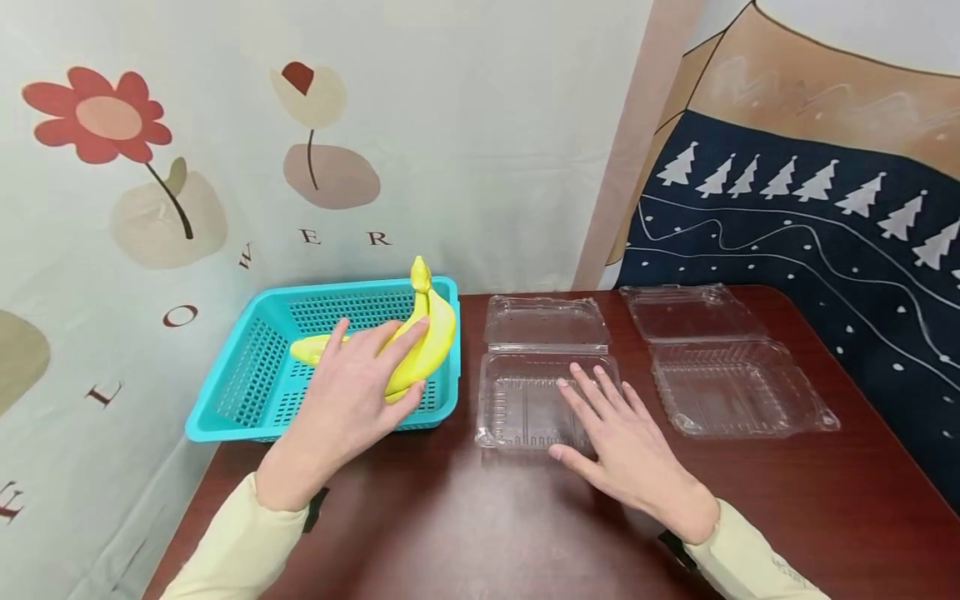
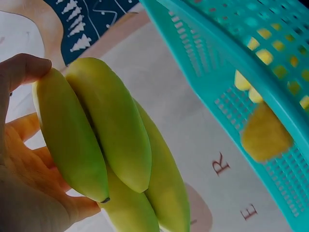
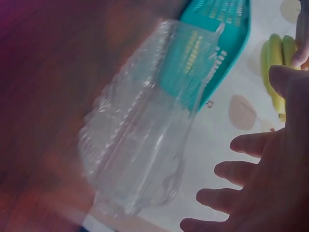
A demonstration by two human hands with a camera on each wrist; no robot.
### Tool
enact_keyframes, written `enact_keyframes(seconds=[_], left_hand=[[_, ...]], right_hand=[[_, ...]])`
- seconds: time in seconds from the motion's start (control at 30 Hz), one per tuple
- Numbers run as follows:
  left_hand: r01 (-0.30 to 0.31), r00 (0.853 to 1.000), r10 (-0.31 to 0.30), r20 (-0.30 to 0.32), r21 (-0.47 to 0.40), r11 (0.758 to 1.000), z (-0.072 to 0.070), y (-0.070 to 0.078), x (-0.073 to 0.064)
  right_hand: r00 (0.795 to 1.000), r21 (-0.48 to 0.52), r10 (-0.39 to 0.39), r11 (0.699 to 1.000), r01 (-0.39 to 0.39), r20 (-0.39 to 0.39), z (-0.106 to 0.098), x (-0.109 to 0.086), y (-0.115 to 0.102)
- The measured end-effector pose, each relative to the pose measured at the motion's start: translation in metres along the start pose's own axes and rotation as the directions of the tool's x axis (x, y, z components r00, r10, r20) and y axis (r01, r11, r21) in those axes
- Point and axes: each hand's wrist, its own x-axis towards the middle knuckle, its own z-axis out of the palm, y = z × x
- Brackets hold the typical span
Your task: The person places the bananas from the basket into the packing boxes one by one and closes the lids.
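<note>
My left hand [image 1: 348, 387] grips a bunch of yellow bananas [image 1: 438, 337], raised above the turquoise basket [image 1: 225, 432]. In the left wrist view, the bunch [image 2: 106, 125] shows several bananas with greenish tips, and the thumb and fingers lie around one side of it. Fingers spread and holding nothing, my right hand [image 1: 630, 450] hovers over the near right part of an opened clear plastic clamshell box [image 1: 517, 408]. Inside the basket lies another yellow piece [image 1: 307, 348], partly hidden by the left hand; a blurred brownish-yellow thing [image 2: 265, 133] also shows there in the left wrist view.
A second opened clear clamshell box [image 1: 742, 392] lies on the dark red table [image 1: 465, 525], right of the first. Behind the table hang a pale flower-printed cloth [image 1: 495, 150] and a navy cloth with white trees [image 1: 750, 225].
</note>
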Motion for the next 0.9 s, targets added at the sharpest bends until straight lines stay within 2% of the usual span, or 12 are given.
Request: enact_keyframes(seconds=[0.37,0.7,0.9], left_hand=[[-0.083,0.996,0.083,0.025,-0.024,0.996,0.018,0.03,0.019],[-0.18,0.982,0.181,0.045,-0.032,0.983,0.036,0.056,0.037],[-0.222,0.967,0.223,0.12,-0.022,0.975,0.045,0.072,0.044]], right_hand=[[0.996,0.02,0.089,0.996,-0.089,0.027,0.0,-0.014,0.025],[0.986,0.078,0.14,0.986,-0.147,0.087,-0.002,-0.021,0.039],[0.982,0.118,0.154,0.979,-0.167,0.112,-0.003,-0.025,0.045]])
